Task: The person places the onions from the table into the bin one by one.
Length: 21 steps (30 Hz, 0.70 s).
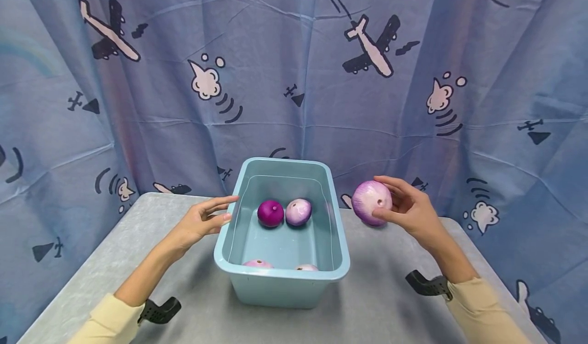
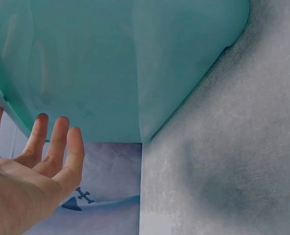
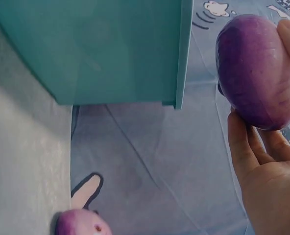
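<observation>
Inside the blue tub [image 1: 280, 283] lie four onions [image 1: 270, 213], while the right hand [image 1: 411, 211] pinches a fifth onion [image 1: 371, 202], left hand [image 1: 199, 223] spread.

A pale purple-and-white onion [image 1: 371, 202] is showing against a blue curtain [image 1: 294, 78] printed with dark and cream aeroplanes and puffy clouds. A light teal bin [image 1: 280, 283] is sitting on a mottled grey counter [image 1: 376, 303], holding one deep magenta onion [image 1: 270, 213] and a paler lilac-and-white one [image 1: 298, 212]. Cream sleeves [image 1: 482, 308] are framing the scene.
</observation>
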{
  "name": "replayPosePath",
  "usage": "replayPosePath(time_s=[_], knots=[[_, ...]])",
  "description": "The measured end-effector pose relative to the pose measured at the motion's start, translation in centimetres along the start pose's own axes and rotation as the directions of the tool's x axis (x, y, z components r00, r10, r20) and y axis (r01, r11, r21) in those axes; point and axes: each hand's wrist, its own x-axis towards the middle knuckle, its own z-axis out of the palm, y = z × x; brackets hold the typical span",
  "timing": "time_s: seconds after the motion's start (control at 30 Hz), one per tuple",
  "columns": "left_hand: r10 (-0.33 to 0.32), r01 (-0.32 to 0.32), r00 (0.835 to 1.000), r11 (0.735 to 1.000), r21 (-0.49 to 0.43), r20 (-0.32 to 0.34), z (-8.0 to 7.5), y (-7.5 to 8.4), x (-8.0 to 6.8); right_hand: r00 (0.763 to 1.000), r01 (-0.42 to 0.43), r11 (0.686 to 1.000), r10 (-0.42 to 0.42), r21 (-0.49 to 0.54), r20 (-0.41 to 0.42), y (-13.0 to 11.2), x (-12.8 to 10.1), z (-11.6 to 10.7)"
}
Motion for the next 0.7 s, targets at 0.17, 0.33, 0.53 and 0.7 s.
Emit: replayPosePath(time_s=[0.17,0.33,0.53,0.7], knots=[[-0.006,0.006,1.000,1.000,0.004,-0.007,0.0,0.0,0.0,0.999,0.028,0.999,-0.029,0.043,0.027,-0.8,1.1,0.9],[-0.006,0.006,1.000,1.000,-0.006,-0.009,0.0,0.1,0.0,0.996,0.053,0.994,-0.059,0.097,0.065,-1.7,2.0,2.1],[0.000,0.000,1.000,1.000,-0.014,-0.004,0.1,0.2,-0.1,0.990,0.062,0.986,-0.080,0.153,0.114,-2.4,3.1,3.7],[0.000,0.000,1.000,1.000,-0.009,-0.003,0.1,0.1,-0.1,0.986,0.068,0.984,-0.092,0.166,0.141,-2.5,3.8,5.0]])
